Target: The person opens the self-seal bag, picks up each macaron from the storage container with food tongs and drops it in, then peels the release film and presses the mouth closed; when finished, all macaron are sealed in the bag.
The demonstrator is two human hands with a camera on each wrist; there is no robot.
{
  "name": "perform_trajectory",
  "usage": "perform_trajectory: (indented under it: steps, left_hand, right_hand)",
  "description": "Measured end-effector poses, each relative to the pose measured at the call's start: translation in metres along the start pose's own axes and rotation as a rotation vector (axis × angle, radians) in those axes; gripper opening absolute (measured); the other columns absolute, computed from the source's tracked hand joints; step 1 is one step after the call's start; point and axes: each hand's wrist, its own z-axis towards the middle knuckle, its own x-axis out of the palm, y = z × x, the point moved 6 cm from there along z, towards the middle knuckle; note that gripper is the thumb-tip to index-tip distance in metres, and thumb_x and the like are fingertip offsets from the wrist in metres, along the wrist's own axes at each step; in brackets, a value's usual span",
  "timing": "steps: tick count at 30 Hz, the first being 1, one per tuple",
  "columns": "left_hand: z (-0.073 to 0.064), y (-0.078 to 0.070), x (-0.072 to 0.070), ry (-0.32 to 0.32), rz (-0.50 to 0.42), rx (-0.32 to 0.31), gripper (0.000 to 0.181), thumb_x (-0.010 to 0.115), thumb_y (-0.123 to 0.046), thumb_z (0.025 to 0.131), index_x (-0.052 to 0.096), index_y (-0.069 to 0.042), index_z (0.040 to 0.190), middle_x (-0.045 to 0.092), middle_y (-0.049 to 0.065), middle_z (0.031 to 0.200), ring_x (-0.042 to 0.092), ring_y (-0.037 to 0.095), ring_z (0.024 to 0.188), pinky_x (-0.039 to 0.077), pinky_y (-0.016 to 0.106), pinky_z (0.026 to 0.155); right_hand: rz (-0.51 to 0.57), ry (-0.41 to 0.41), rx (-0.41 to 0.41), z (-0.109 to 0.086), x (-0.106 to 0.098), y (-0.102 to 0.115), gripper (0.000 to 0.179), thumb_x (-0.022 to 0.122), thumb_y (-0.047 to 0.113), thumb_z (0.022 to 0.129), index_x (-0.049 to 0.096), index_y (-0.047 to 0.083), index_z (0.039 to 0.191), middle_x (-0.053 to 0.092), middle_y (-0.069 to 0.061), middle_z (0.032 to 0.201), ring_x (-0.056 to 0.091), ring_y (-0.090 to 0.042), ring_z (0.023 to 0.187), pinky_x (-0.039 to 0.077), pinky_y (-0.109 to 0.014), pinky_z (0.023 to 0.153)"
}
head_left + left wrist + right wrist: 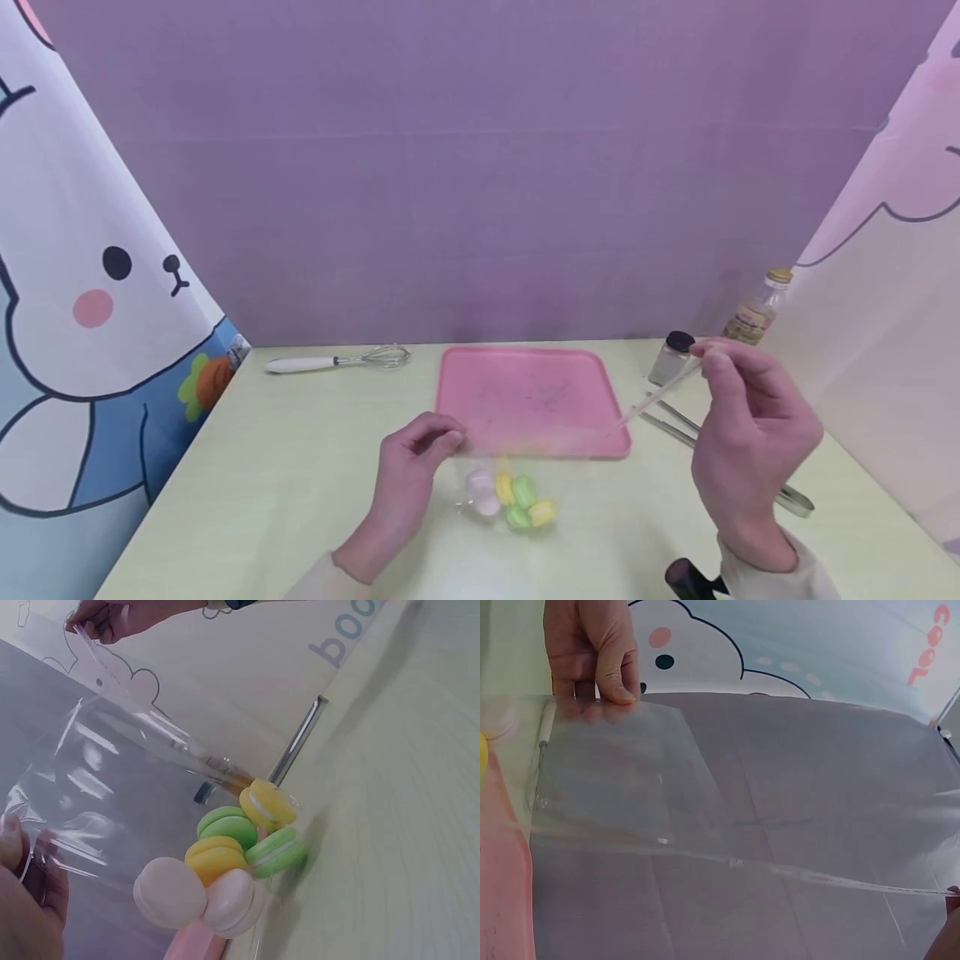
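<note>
A clear plastic bag (94,761) hangs between the two hands, with several toy-like macarons (225,823) in pink, yellow and green at its bottom. My left hand (416,467) pinches the bag's edge between thumb and fingers, just in front of the pink tray (517,392). Up on the right, my right hand (753,437) pinches the end of a thin clear strip (660,392). That strip stretches taut from the bag's upper part, as the right wrist view also shows. From the head, the bag itself is nearly invisible against the tray.
A whisk (322,362) with a white handle lies at the back left. Toward the right stand a black-capped jar (670,358) and a gold-capped bottle (753,312). Metal tongs (671,427) lie partly behind the right hand. A dark handle (688,579) shows near the right sleeve.
</note>
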Motion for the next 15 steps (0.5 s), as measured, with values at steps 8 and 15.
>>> perform_trajectory:
  steps: [8,15]
  left_hand:
    - [0.005,0.002,0.0,0.007,0.004,0.028,0.004,0.07,0.002,0.091,0.071,0.006,0.093,0.071,0.013,0.089,0.07,0.024,0.08,0.062,0.033,0.08]
    - [0.007,0.005,0.003,0.008,0.021,0.04,0.007,0.07,0.003,0.09,0.07,0.009,0.093,0.071,0.011,0.088,0.069,0.017,0.079,0.061,0.03,0.079]
  right_hand:
    - [0.035,-0.037,0.038,-0.001,-0.013,-0.011,0.008,0.06,-0.026,0.083,0.059,-0.031,0.089,0.07,-0.024,0.078,0.069,-0.03,0.076,0.056,-0.029,0.075]
    - [-0.06,0.039,0.148,-0.015,-0.028,-0.033,0.011,0.063,-0.022,0.086,0.062,-0.028,0.095,0.073,-0.022,0.085,0.071,-0.026,0.08,0.058,-0.027,0.079]
